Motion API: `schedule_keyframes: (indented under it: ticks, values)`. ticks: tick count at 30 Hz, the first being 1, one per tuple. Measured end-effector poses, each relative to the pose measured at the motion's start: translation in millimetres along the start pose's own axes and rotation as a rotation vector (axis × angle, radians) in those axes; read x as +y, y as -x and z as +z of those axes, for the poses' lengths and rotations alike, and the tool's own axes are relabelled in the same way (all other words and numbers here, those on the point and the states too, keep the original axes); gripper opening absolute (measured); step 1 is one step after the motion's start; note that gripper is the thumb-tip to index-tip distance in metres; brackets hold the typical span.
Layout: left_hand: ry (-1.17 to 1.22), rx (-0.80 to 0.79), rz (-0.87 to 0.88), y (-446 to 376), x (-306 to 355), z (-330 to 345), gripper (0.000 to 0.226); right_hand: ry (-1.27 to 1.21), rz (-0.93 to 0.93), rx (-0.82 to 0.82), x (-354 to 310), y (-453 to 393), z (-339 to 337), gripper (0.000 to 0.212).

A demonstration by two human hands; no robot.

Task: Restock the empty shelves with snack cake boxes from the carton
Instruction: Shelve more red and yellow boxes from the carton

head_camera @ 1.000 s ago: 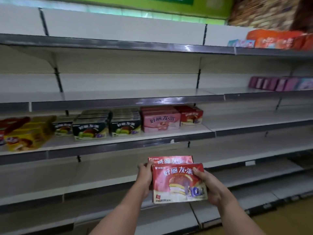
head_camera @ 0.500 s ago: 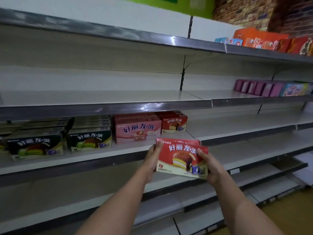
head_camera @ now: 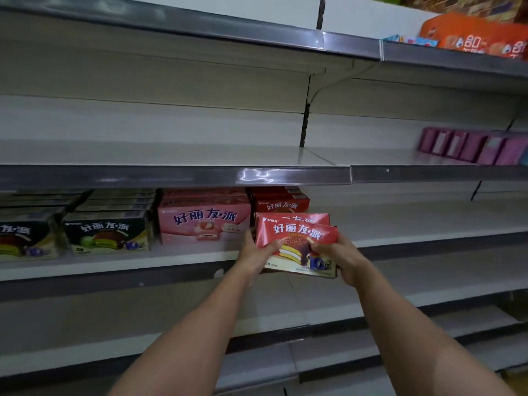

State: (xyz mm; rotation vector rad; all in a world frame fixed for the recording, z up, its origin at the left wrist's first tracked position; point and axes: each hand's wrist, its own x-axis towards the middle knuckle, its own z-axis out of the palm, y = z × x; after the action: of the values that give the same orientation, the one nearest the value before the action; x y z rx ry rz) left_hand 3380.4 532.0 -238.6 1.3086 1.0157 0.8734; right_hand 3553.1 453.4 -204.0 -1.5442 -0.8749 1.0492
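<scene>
A: Two red snack cake boxes [head_camera: 297, 238], stacked front-to-back, held at the front edge of the mid shelf [head_camera: 185, 260], just right of the pink boxes [head_camera: 204, 221] and in front of shelved red boxes [head_camera: 281, 204].

B: Hands?

A: Left hand [head_camera: 257, 251] grips the pair's left side, thumb across the front. Right hand [head_camera: 341, 257] curls round the lower right corner, fingers on the front box.

B: Rest of the shelf?

A: Dark green boxes [head_camera: 110, 234] at left; purple packs [head_camera: 471, 145] w/ orange ones [head_camera: 480, 38] above, far right.
</scene>
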Motion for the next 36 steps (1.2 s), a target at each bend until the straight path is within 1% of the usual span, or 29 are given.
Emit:
schedule_keyframes:
  ticks: [2,5,7,10,14,16,19,24,26,29,31,34,36]
  values:
    - [-0.035,0.033,0.056,-10.6,1.4,13.0,0.072,0.108,-0.029,-0.019,-9.0,-10.9,-12.9,0.045]
    - [-0.129,0.133,0.088,-27.3,-3.3,29.7,0.071,0.153,-0.093,0.003,-12.4,-33.9,-26.2,0.056]
    - [-0.257,0.24,0.091,-38.8,-9.6,34.4,0.071,0.234,-0.162,0.044,-8.2,-50.8,-27.6,0.062]
    - [-0.523,0.38,0.09,-49.8,-9.5,36.0,0.069,0.367,-0.245,0.103,3.1,-77.3,-25.8,0.063]
    - [-0.67,0.461,0.092,-70.3,-8.4,33.0,0.062,0.533,-0.315,0.162,10.9,-111.5,-20.9,0.064]
    - [-0.679,0.459,0.12,-81.6,-11.6,31.1,0.06,0.603,-0.32,0.171,14.2,-127.7,-19.2,0.063]
    - [-0.683,0.455,0.145,-97.9,-19.8,28.7,0.067,0.625,-0.337,0.166,25.8,-151.3,-15.8,0.065]
    - [-0.734,0.43,0.112,-106.1,-38.8,26.4,0.074,0.563,-0.297,0.082,42.0,-165.5,-14.7,0.066]
    - [-0.785,0.408,0.095,-107.7,-41.3,26.0,0.078,0.613,-0.283,0.058,43.1,-168.3,-16.3,0.069]
    - [-0.798,0.419,0.079,-110.5,-39.8,28.5,0.072,0.644,-0.271,0.041,40.5,-173.6,-18.1,0.069]
    - [-0.784,0.453,0.084,-112.7,-39.5,30.8,0.066,0.642,-0.265,0.054,39.3,-176.3,-17.8,0.065]
    - [-0.698,0.532,0.105,-114.9,-38.4,37.3,0.053,0.684,-0.253,0.083,36.9,-177.8,-16.4,0.056]
    - [-0.643,0.557,0.112,-113.6,-36.3,43.3,0.049,0.698,-0.237,0.104,36.8,-180.2,-14.0,0.052]
